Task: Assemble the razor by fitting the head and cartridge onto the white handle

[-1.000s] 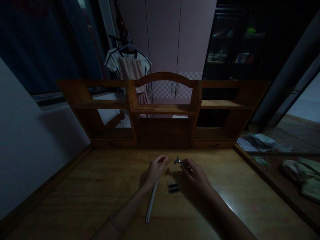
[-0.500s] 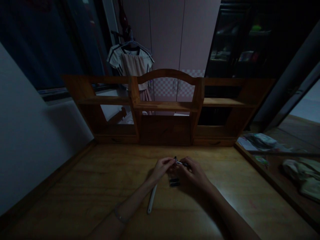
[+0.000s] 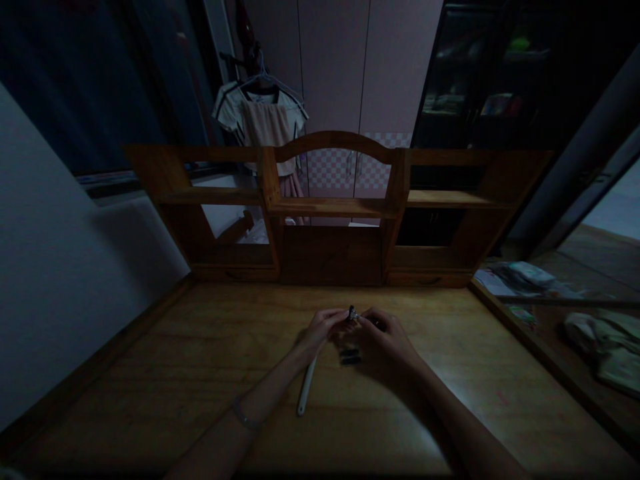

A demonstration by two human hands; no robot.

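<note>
The small metal tool (image 3: 353,315) was held above the surface (image 3: 225,380), in front of the wooden shelf unit (image 3: 333,208). The right hand's (image 3: 391,335) fingers were closed around its handle; the left hand's (image 3: 319,332) fingers pinched its dark head. Two dark pieces (image 3: 351,360) lay farther from the shelf unit — as did a pale stick (image 3: 307,389). A white top (image 3: 230,110) hung behind the shelf unit.

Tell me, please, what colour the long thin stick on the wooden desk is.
The stick looks whitish, seen best in the head view.
</note>
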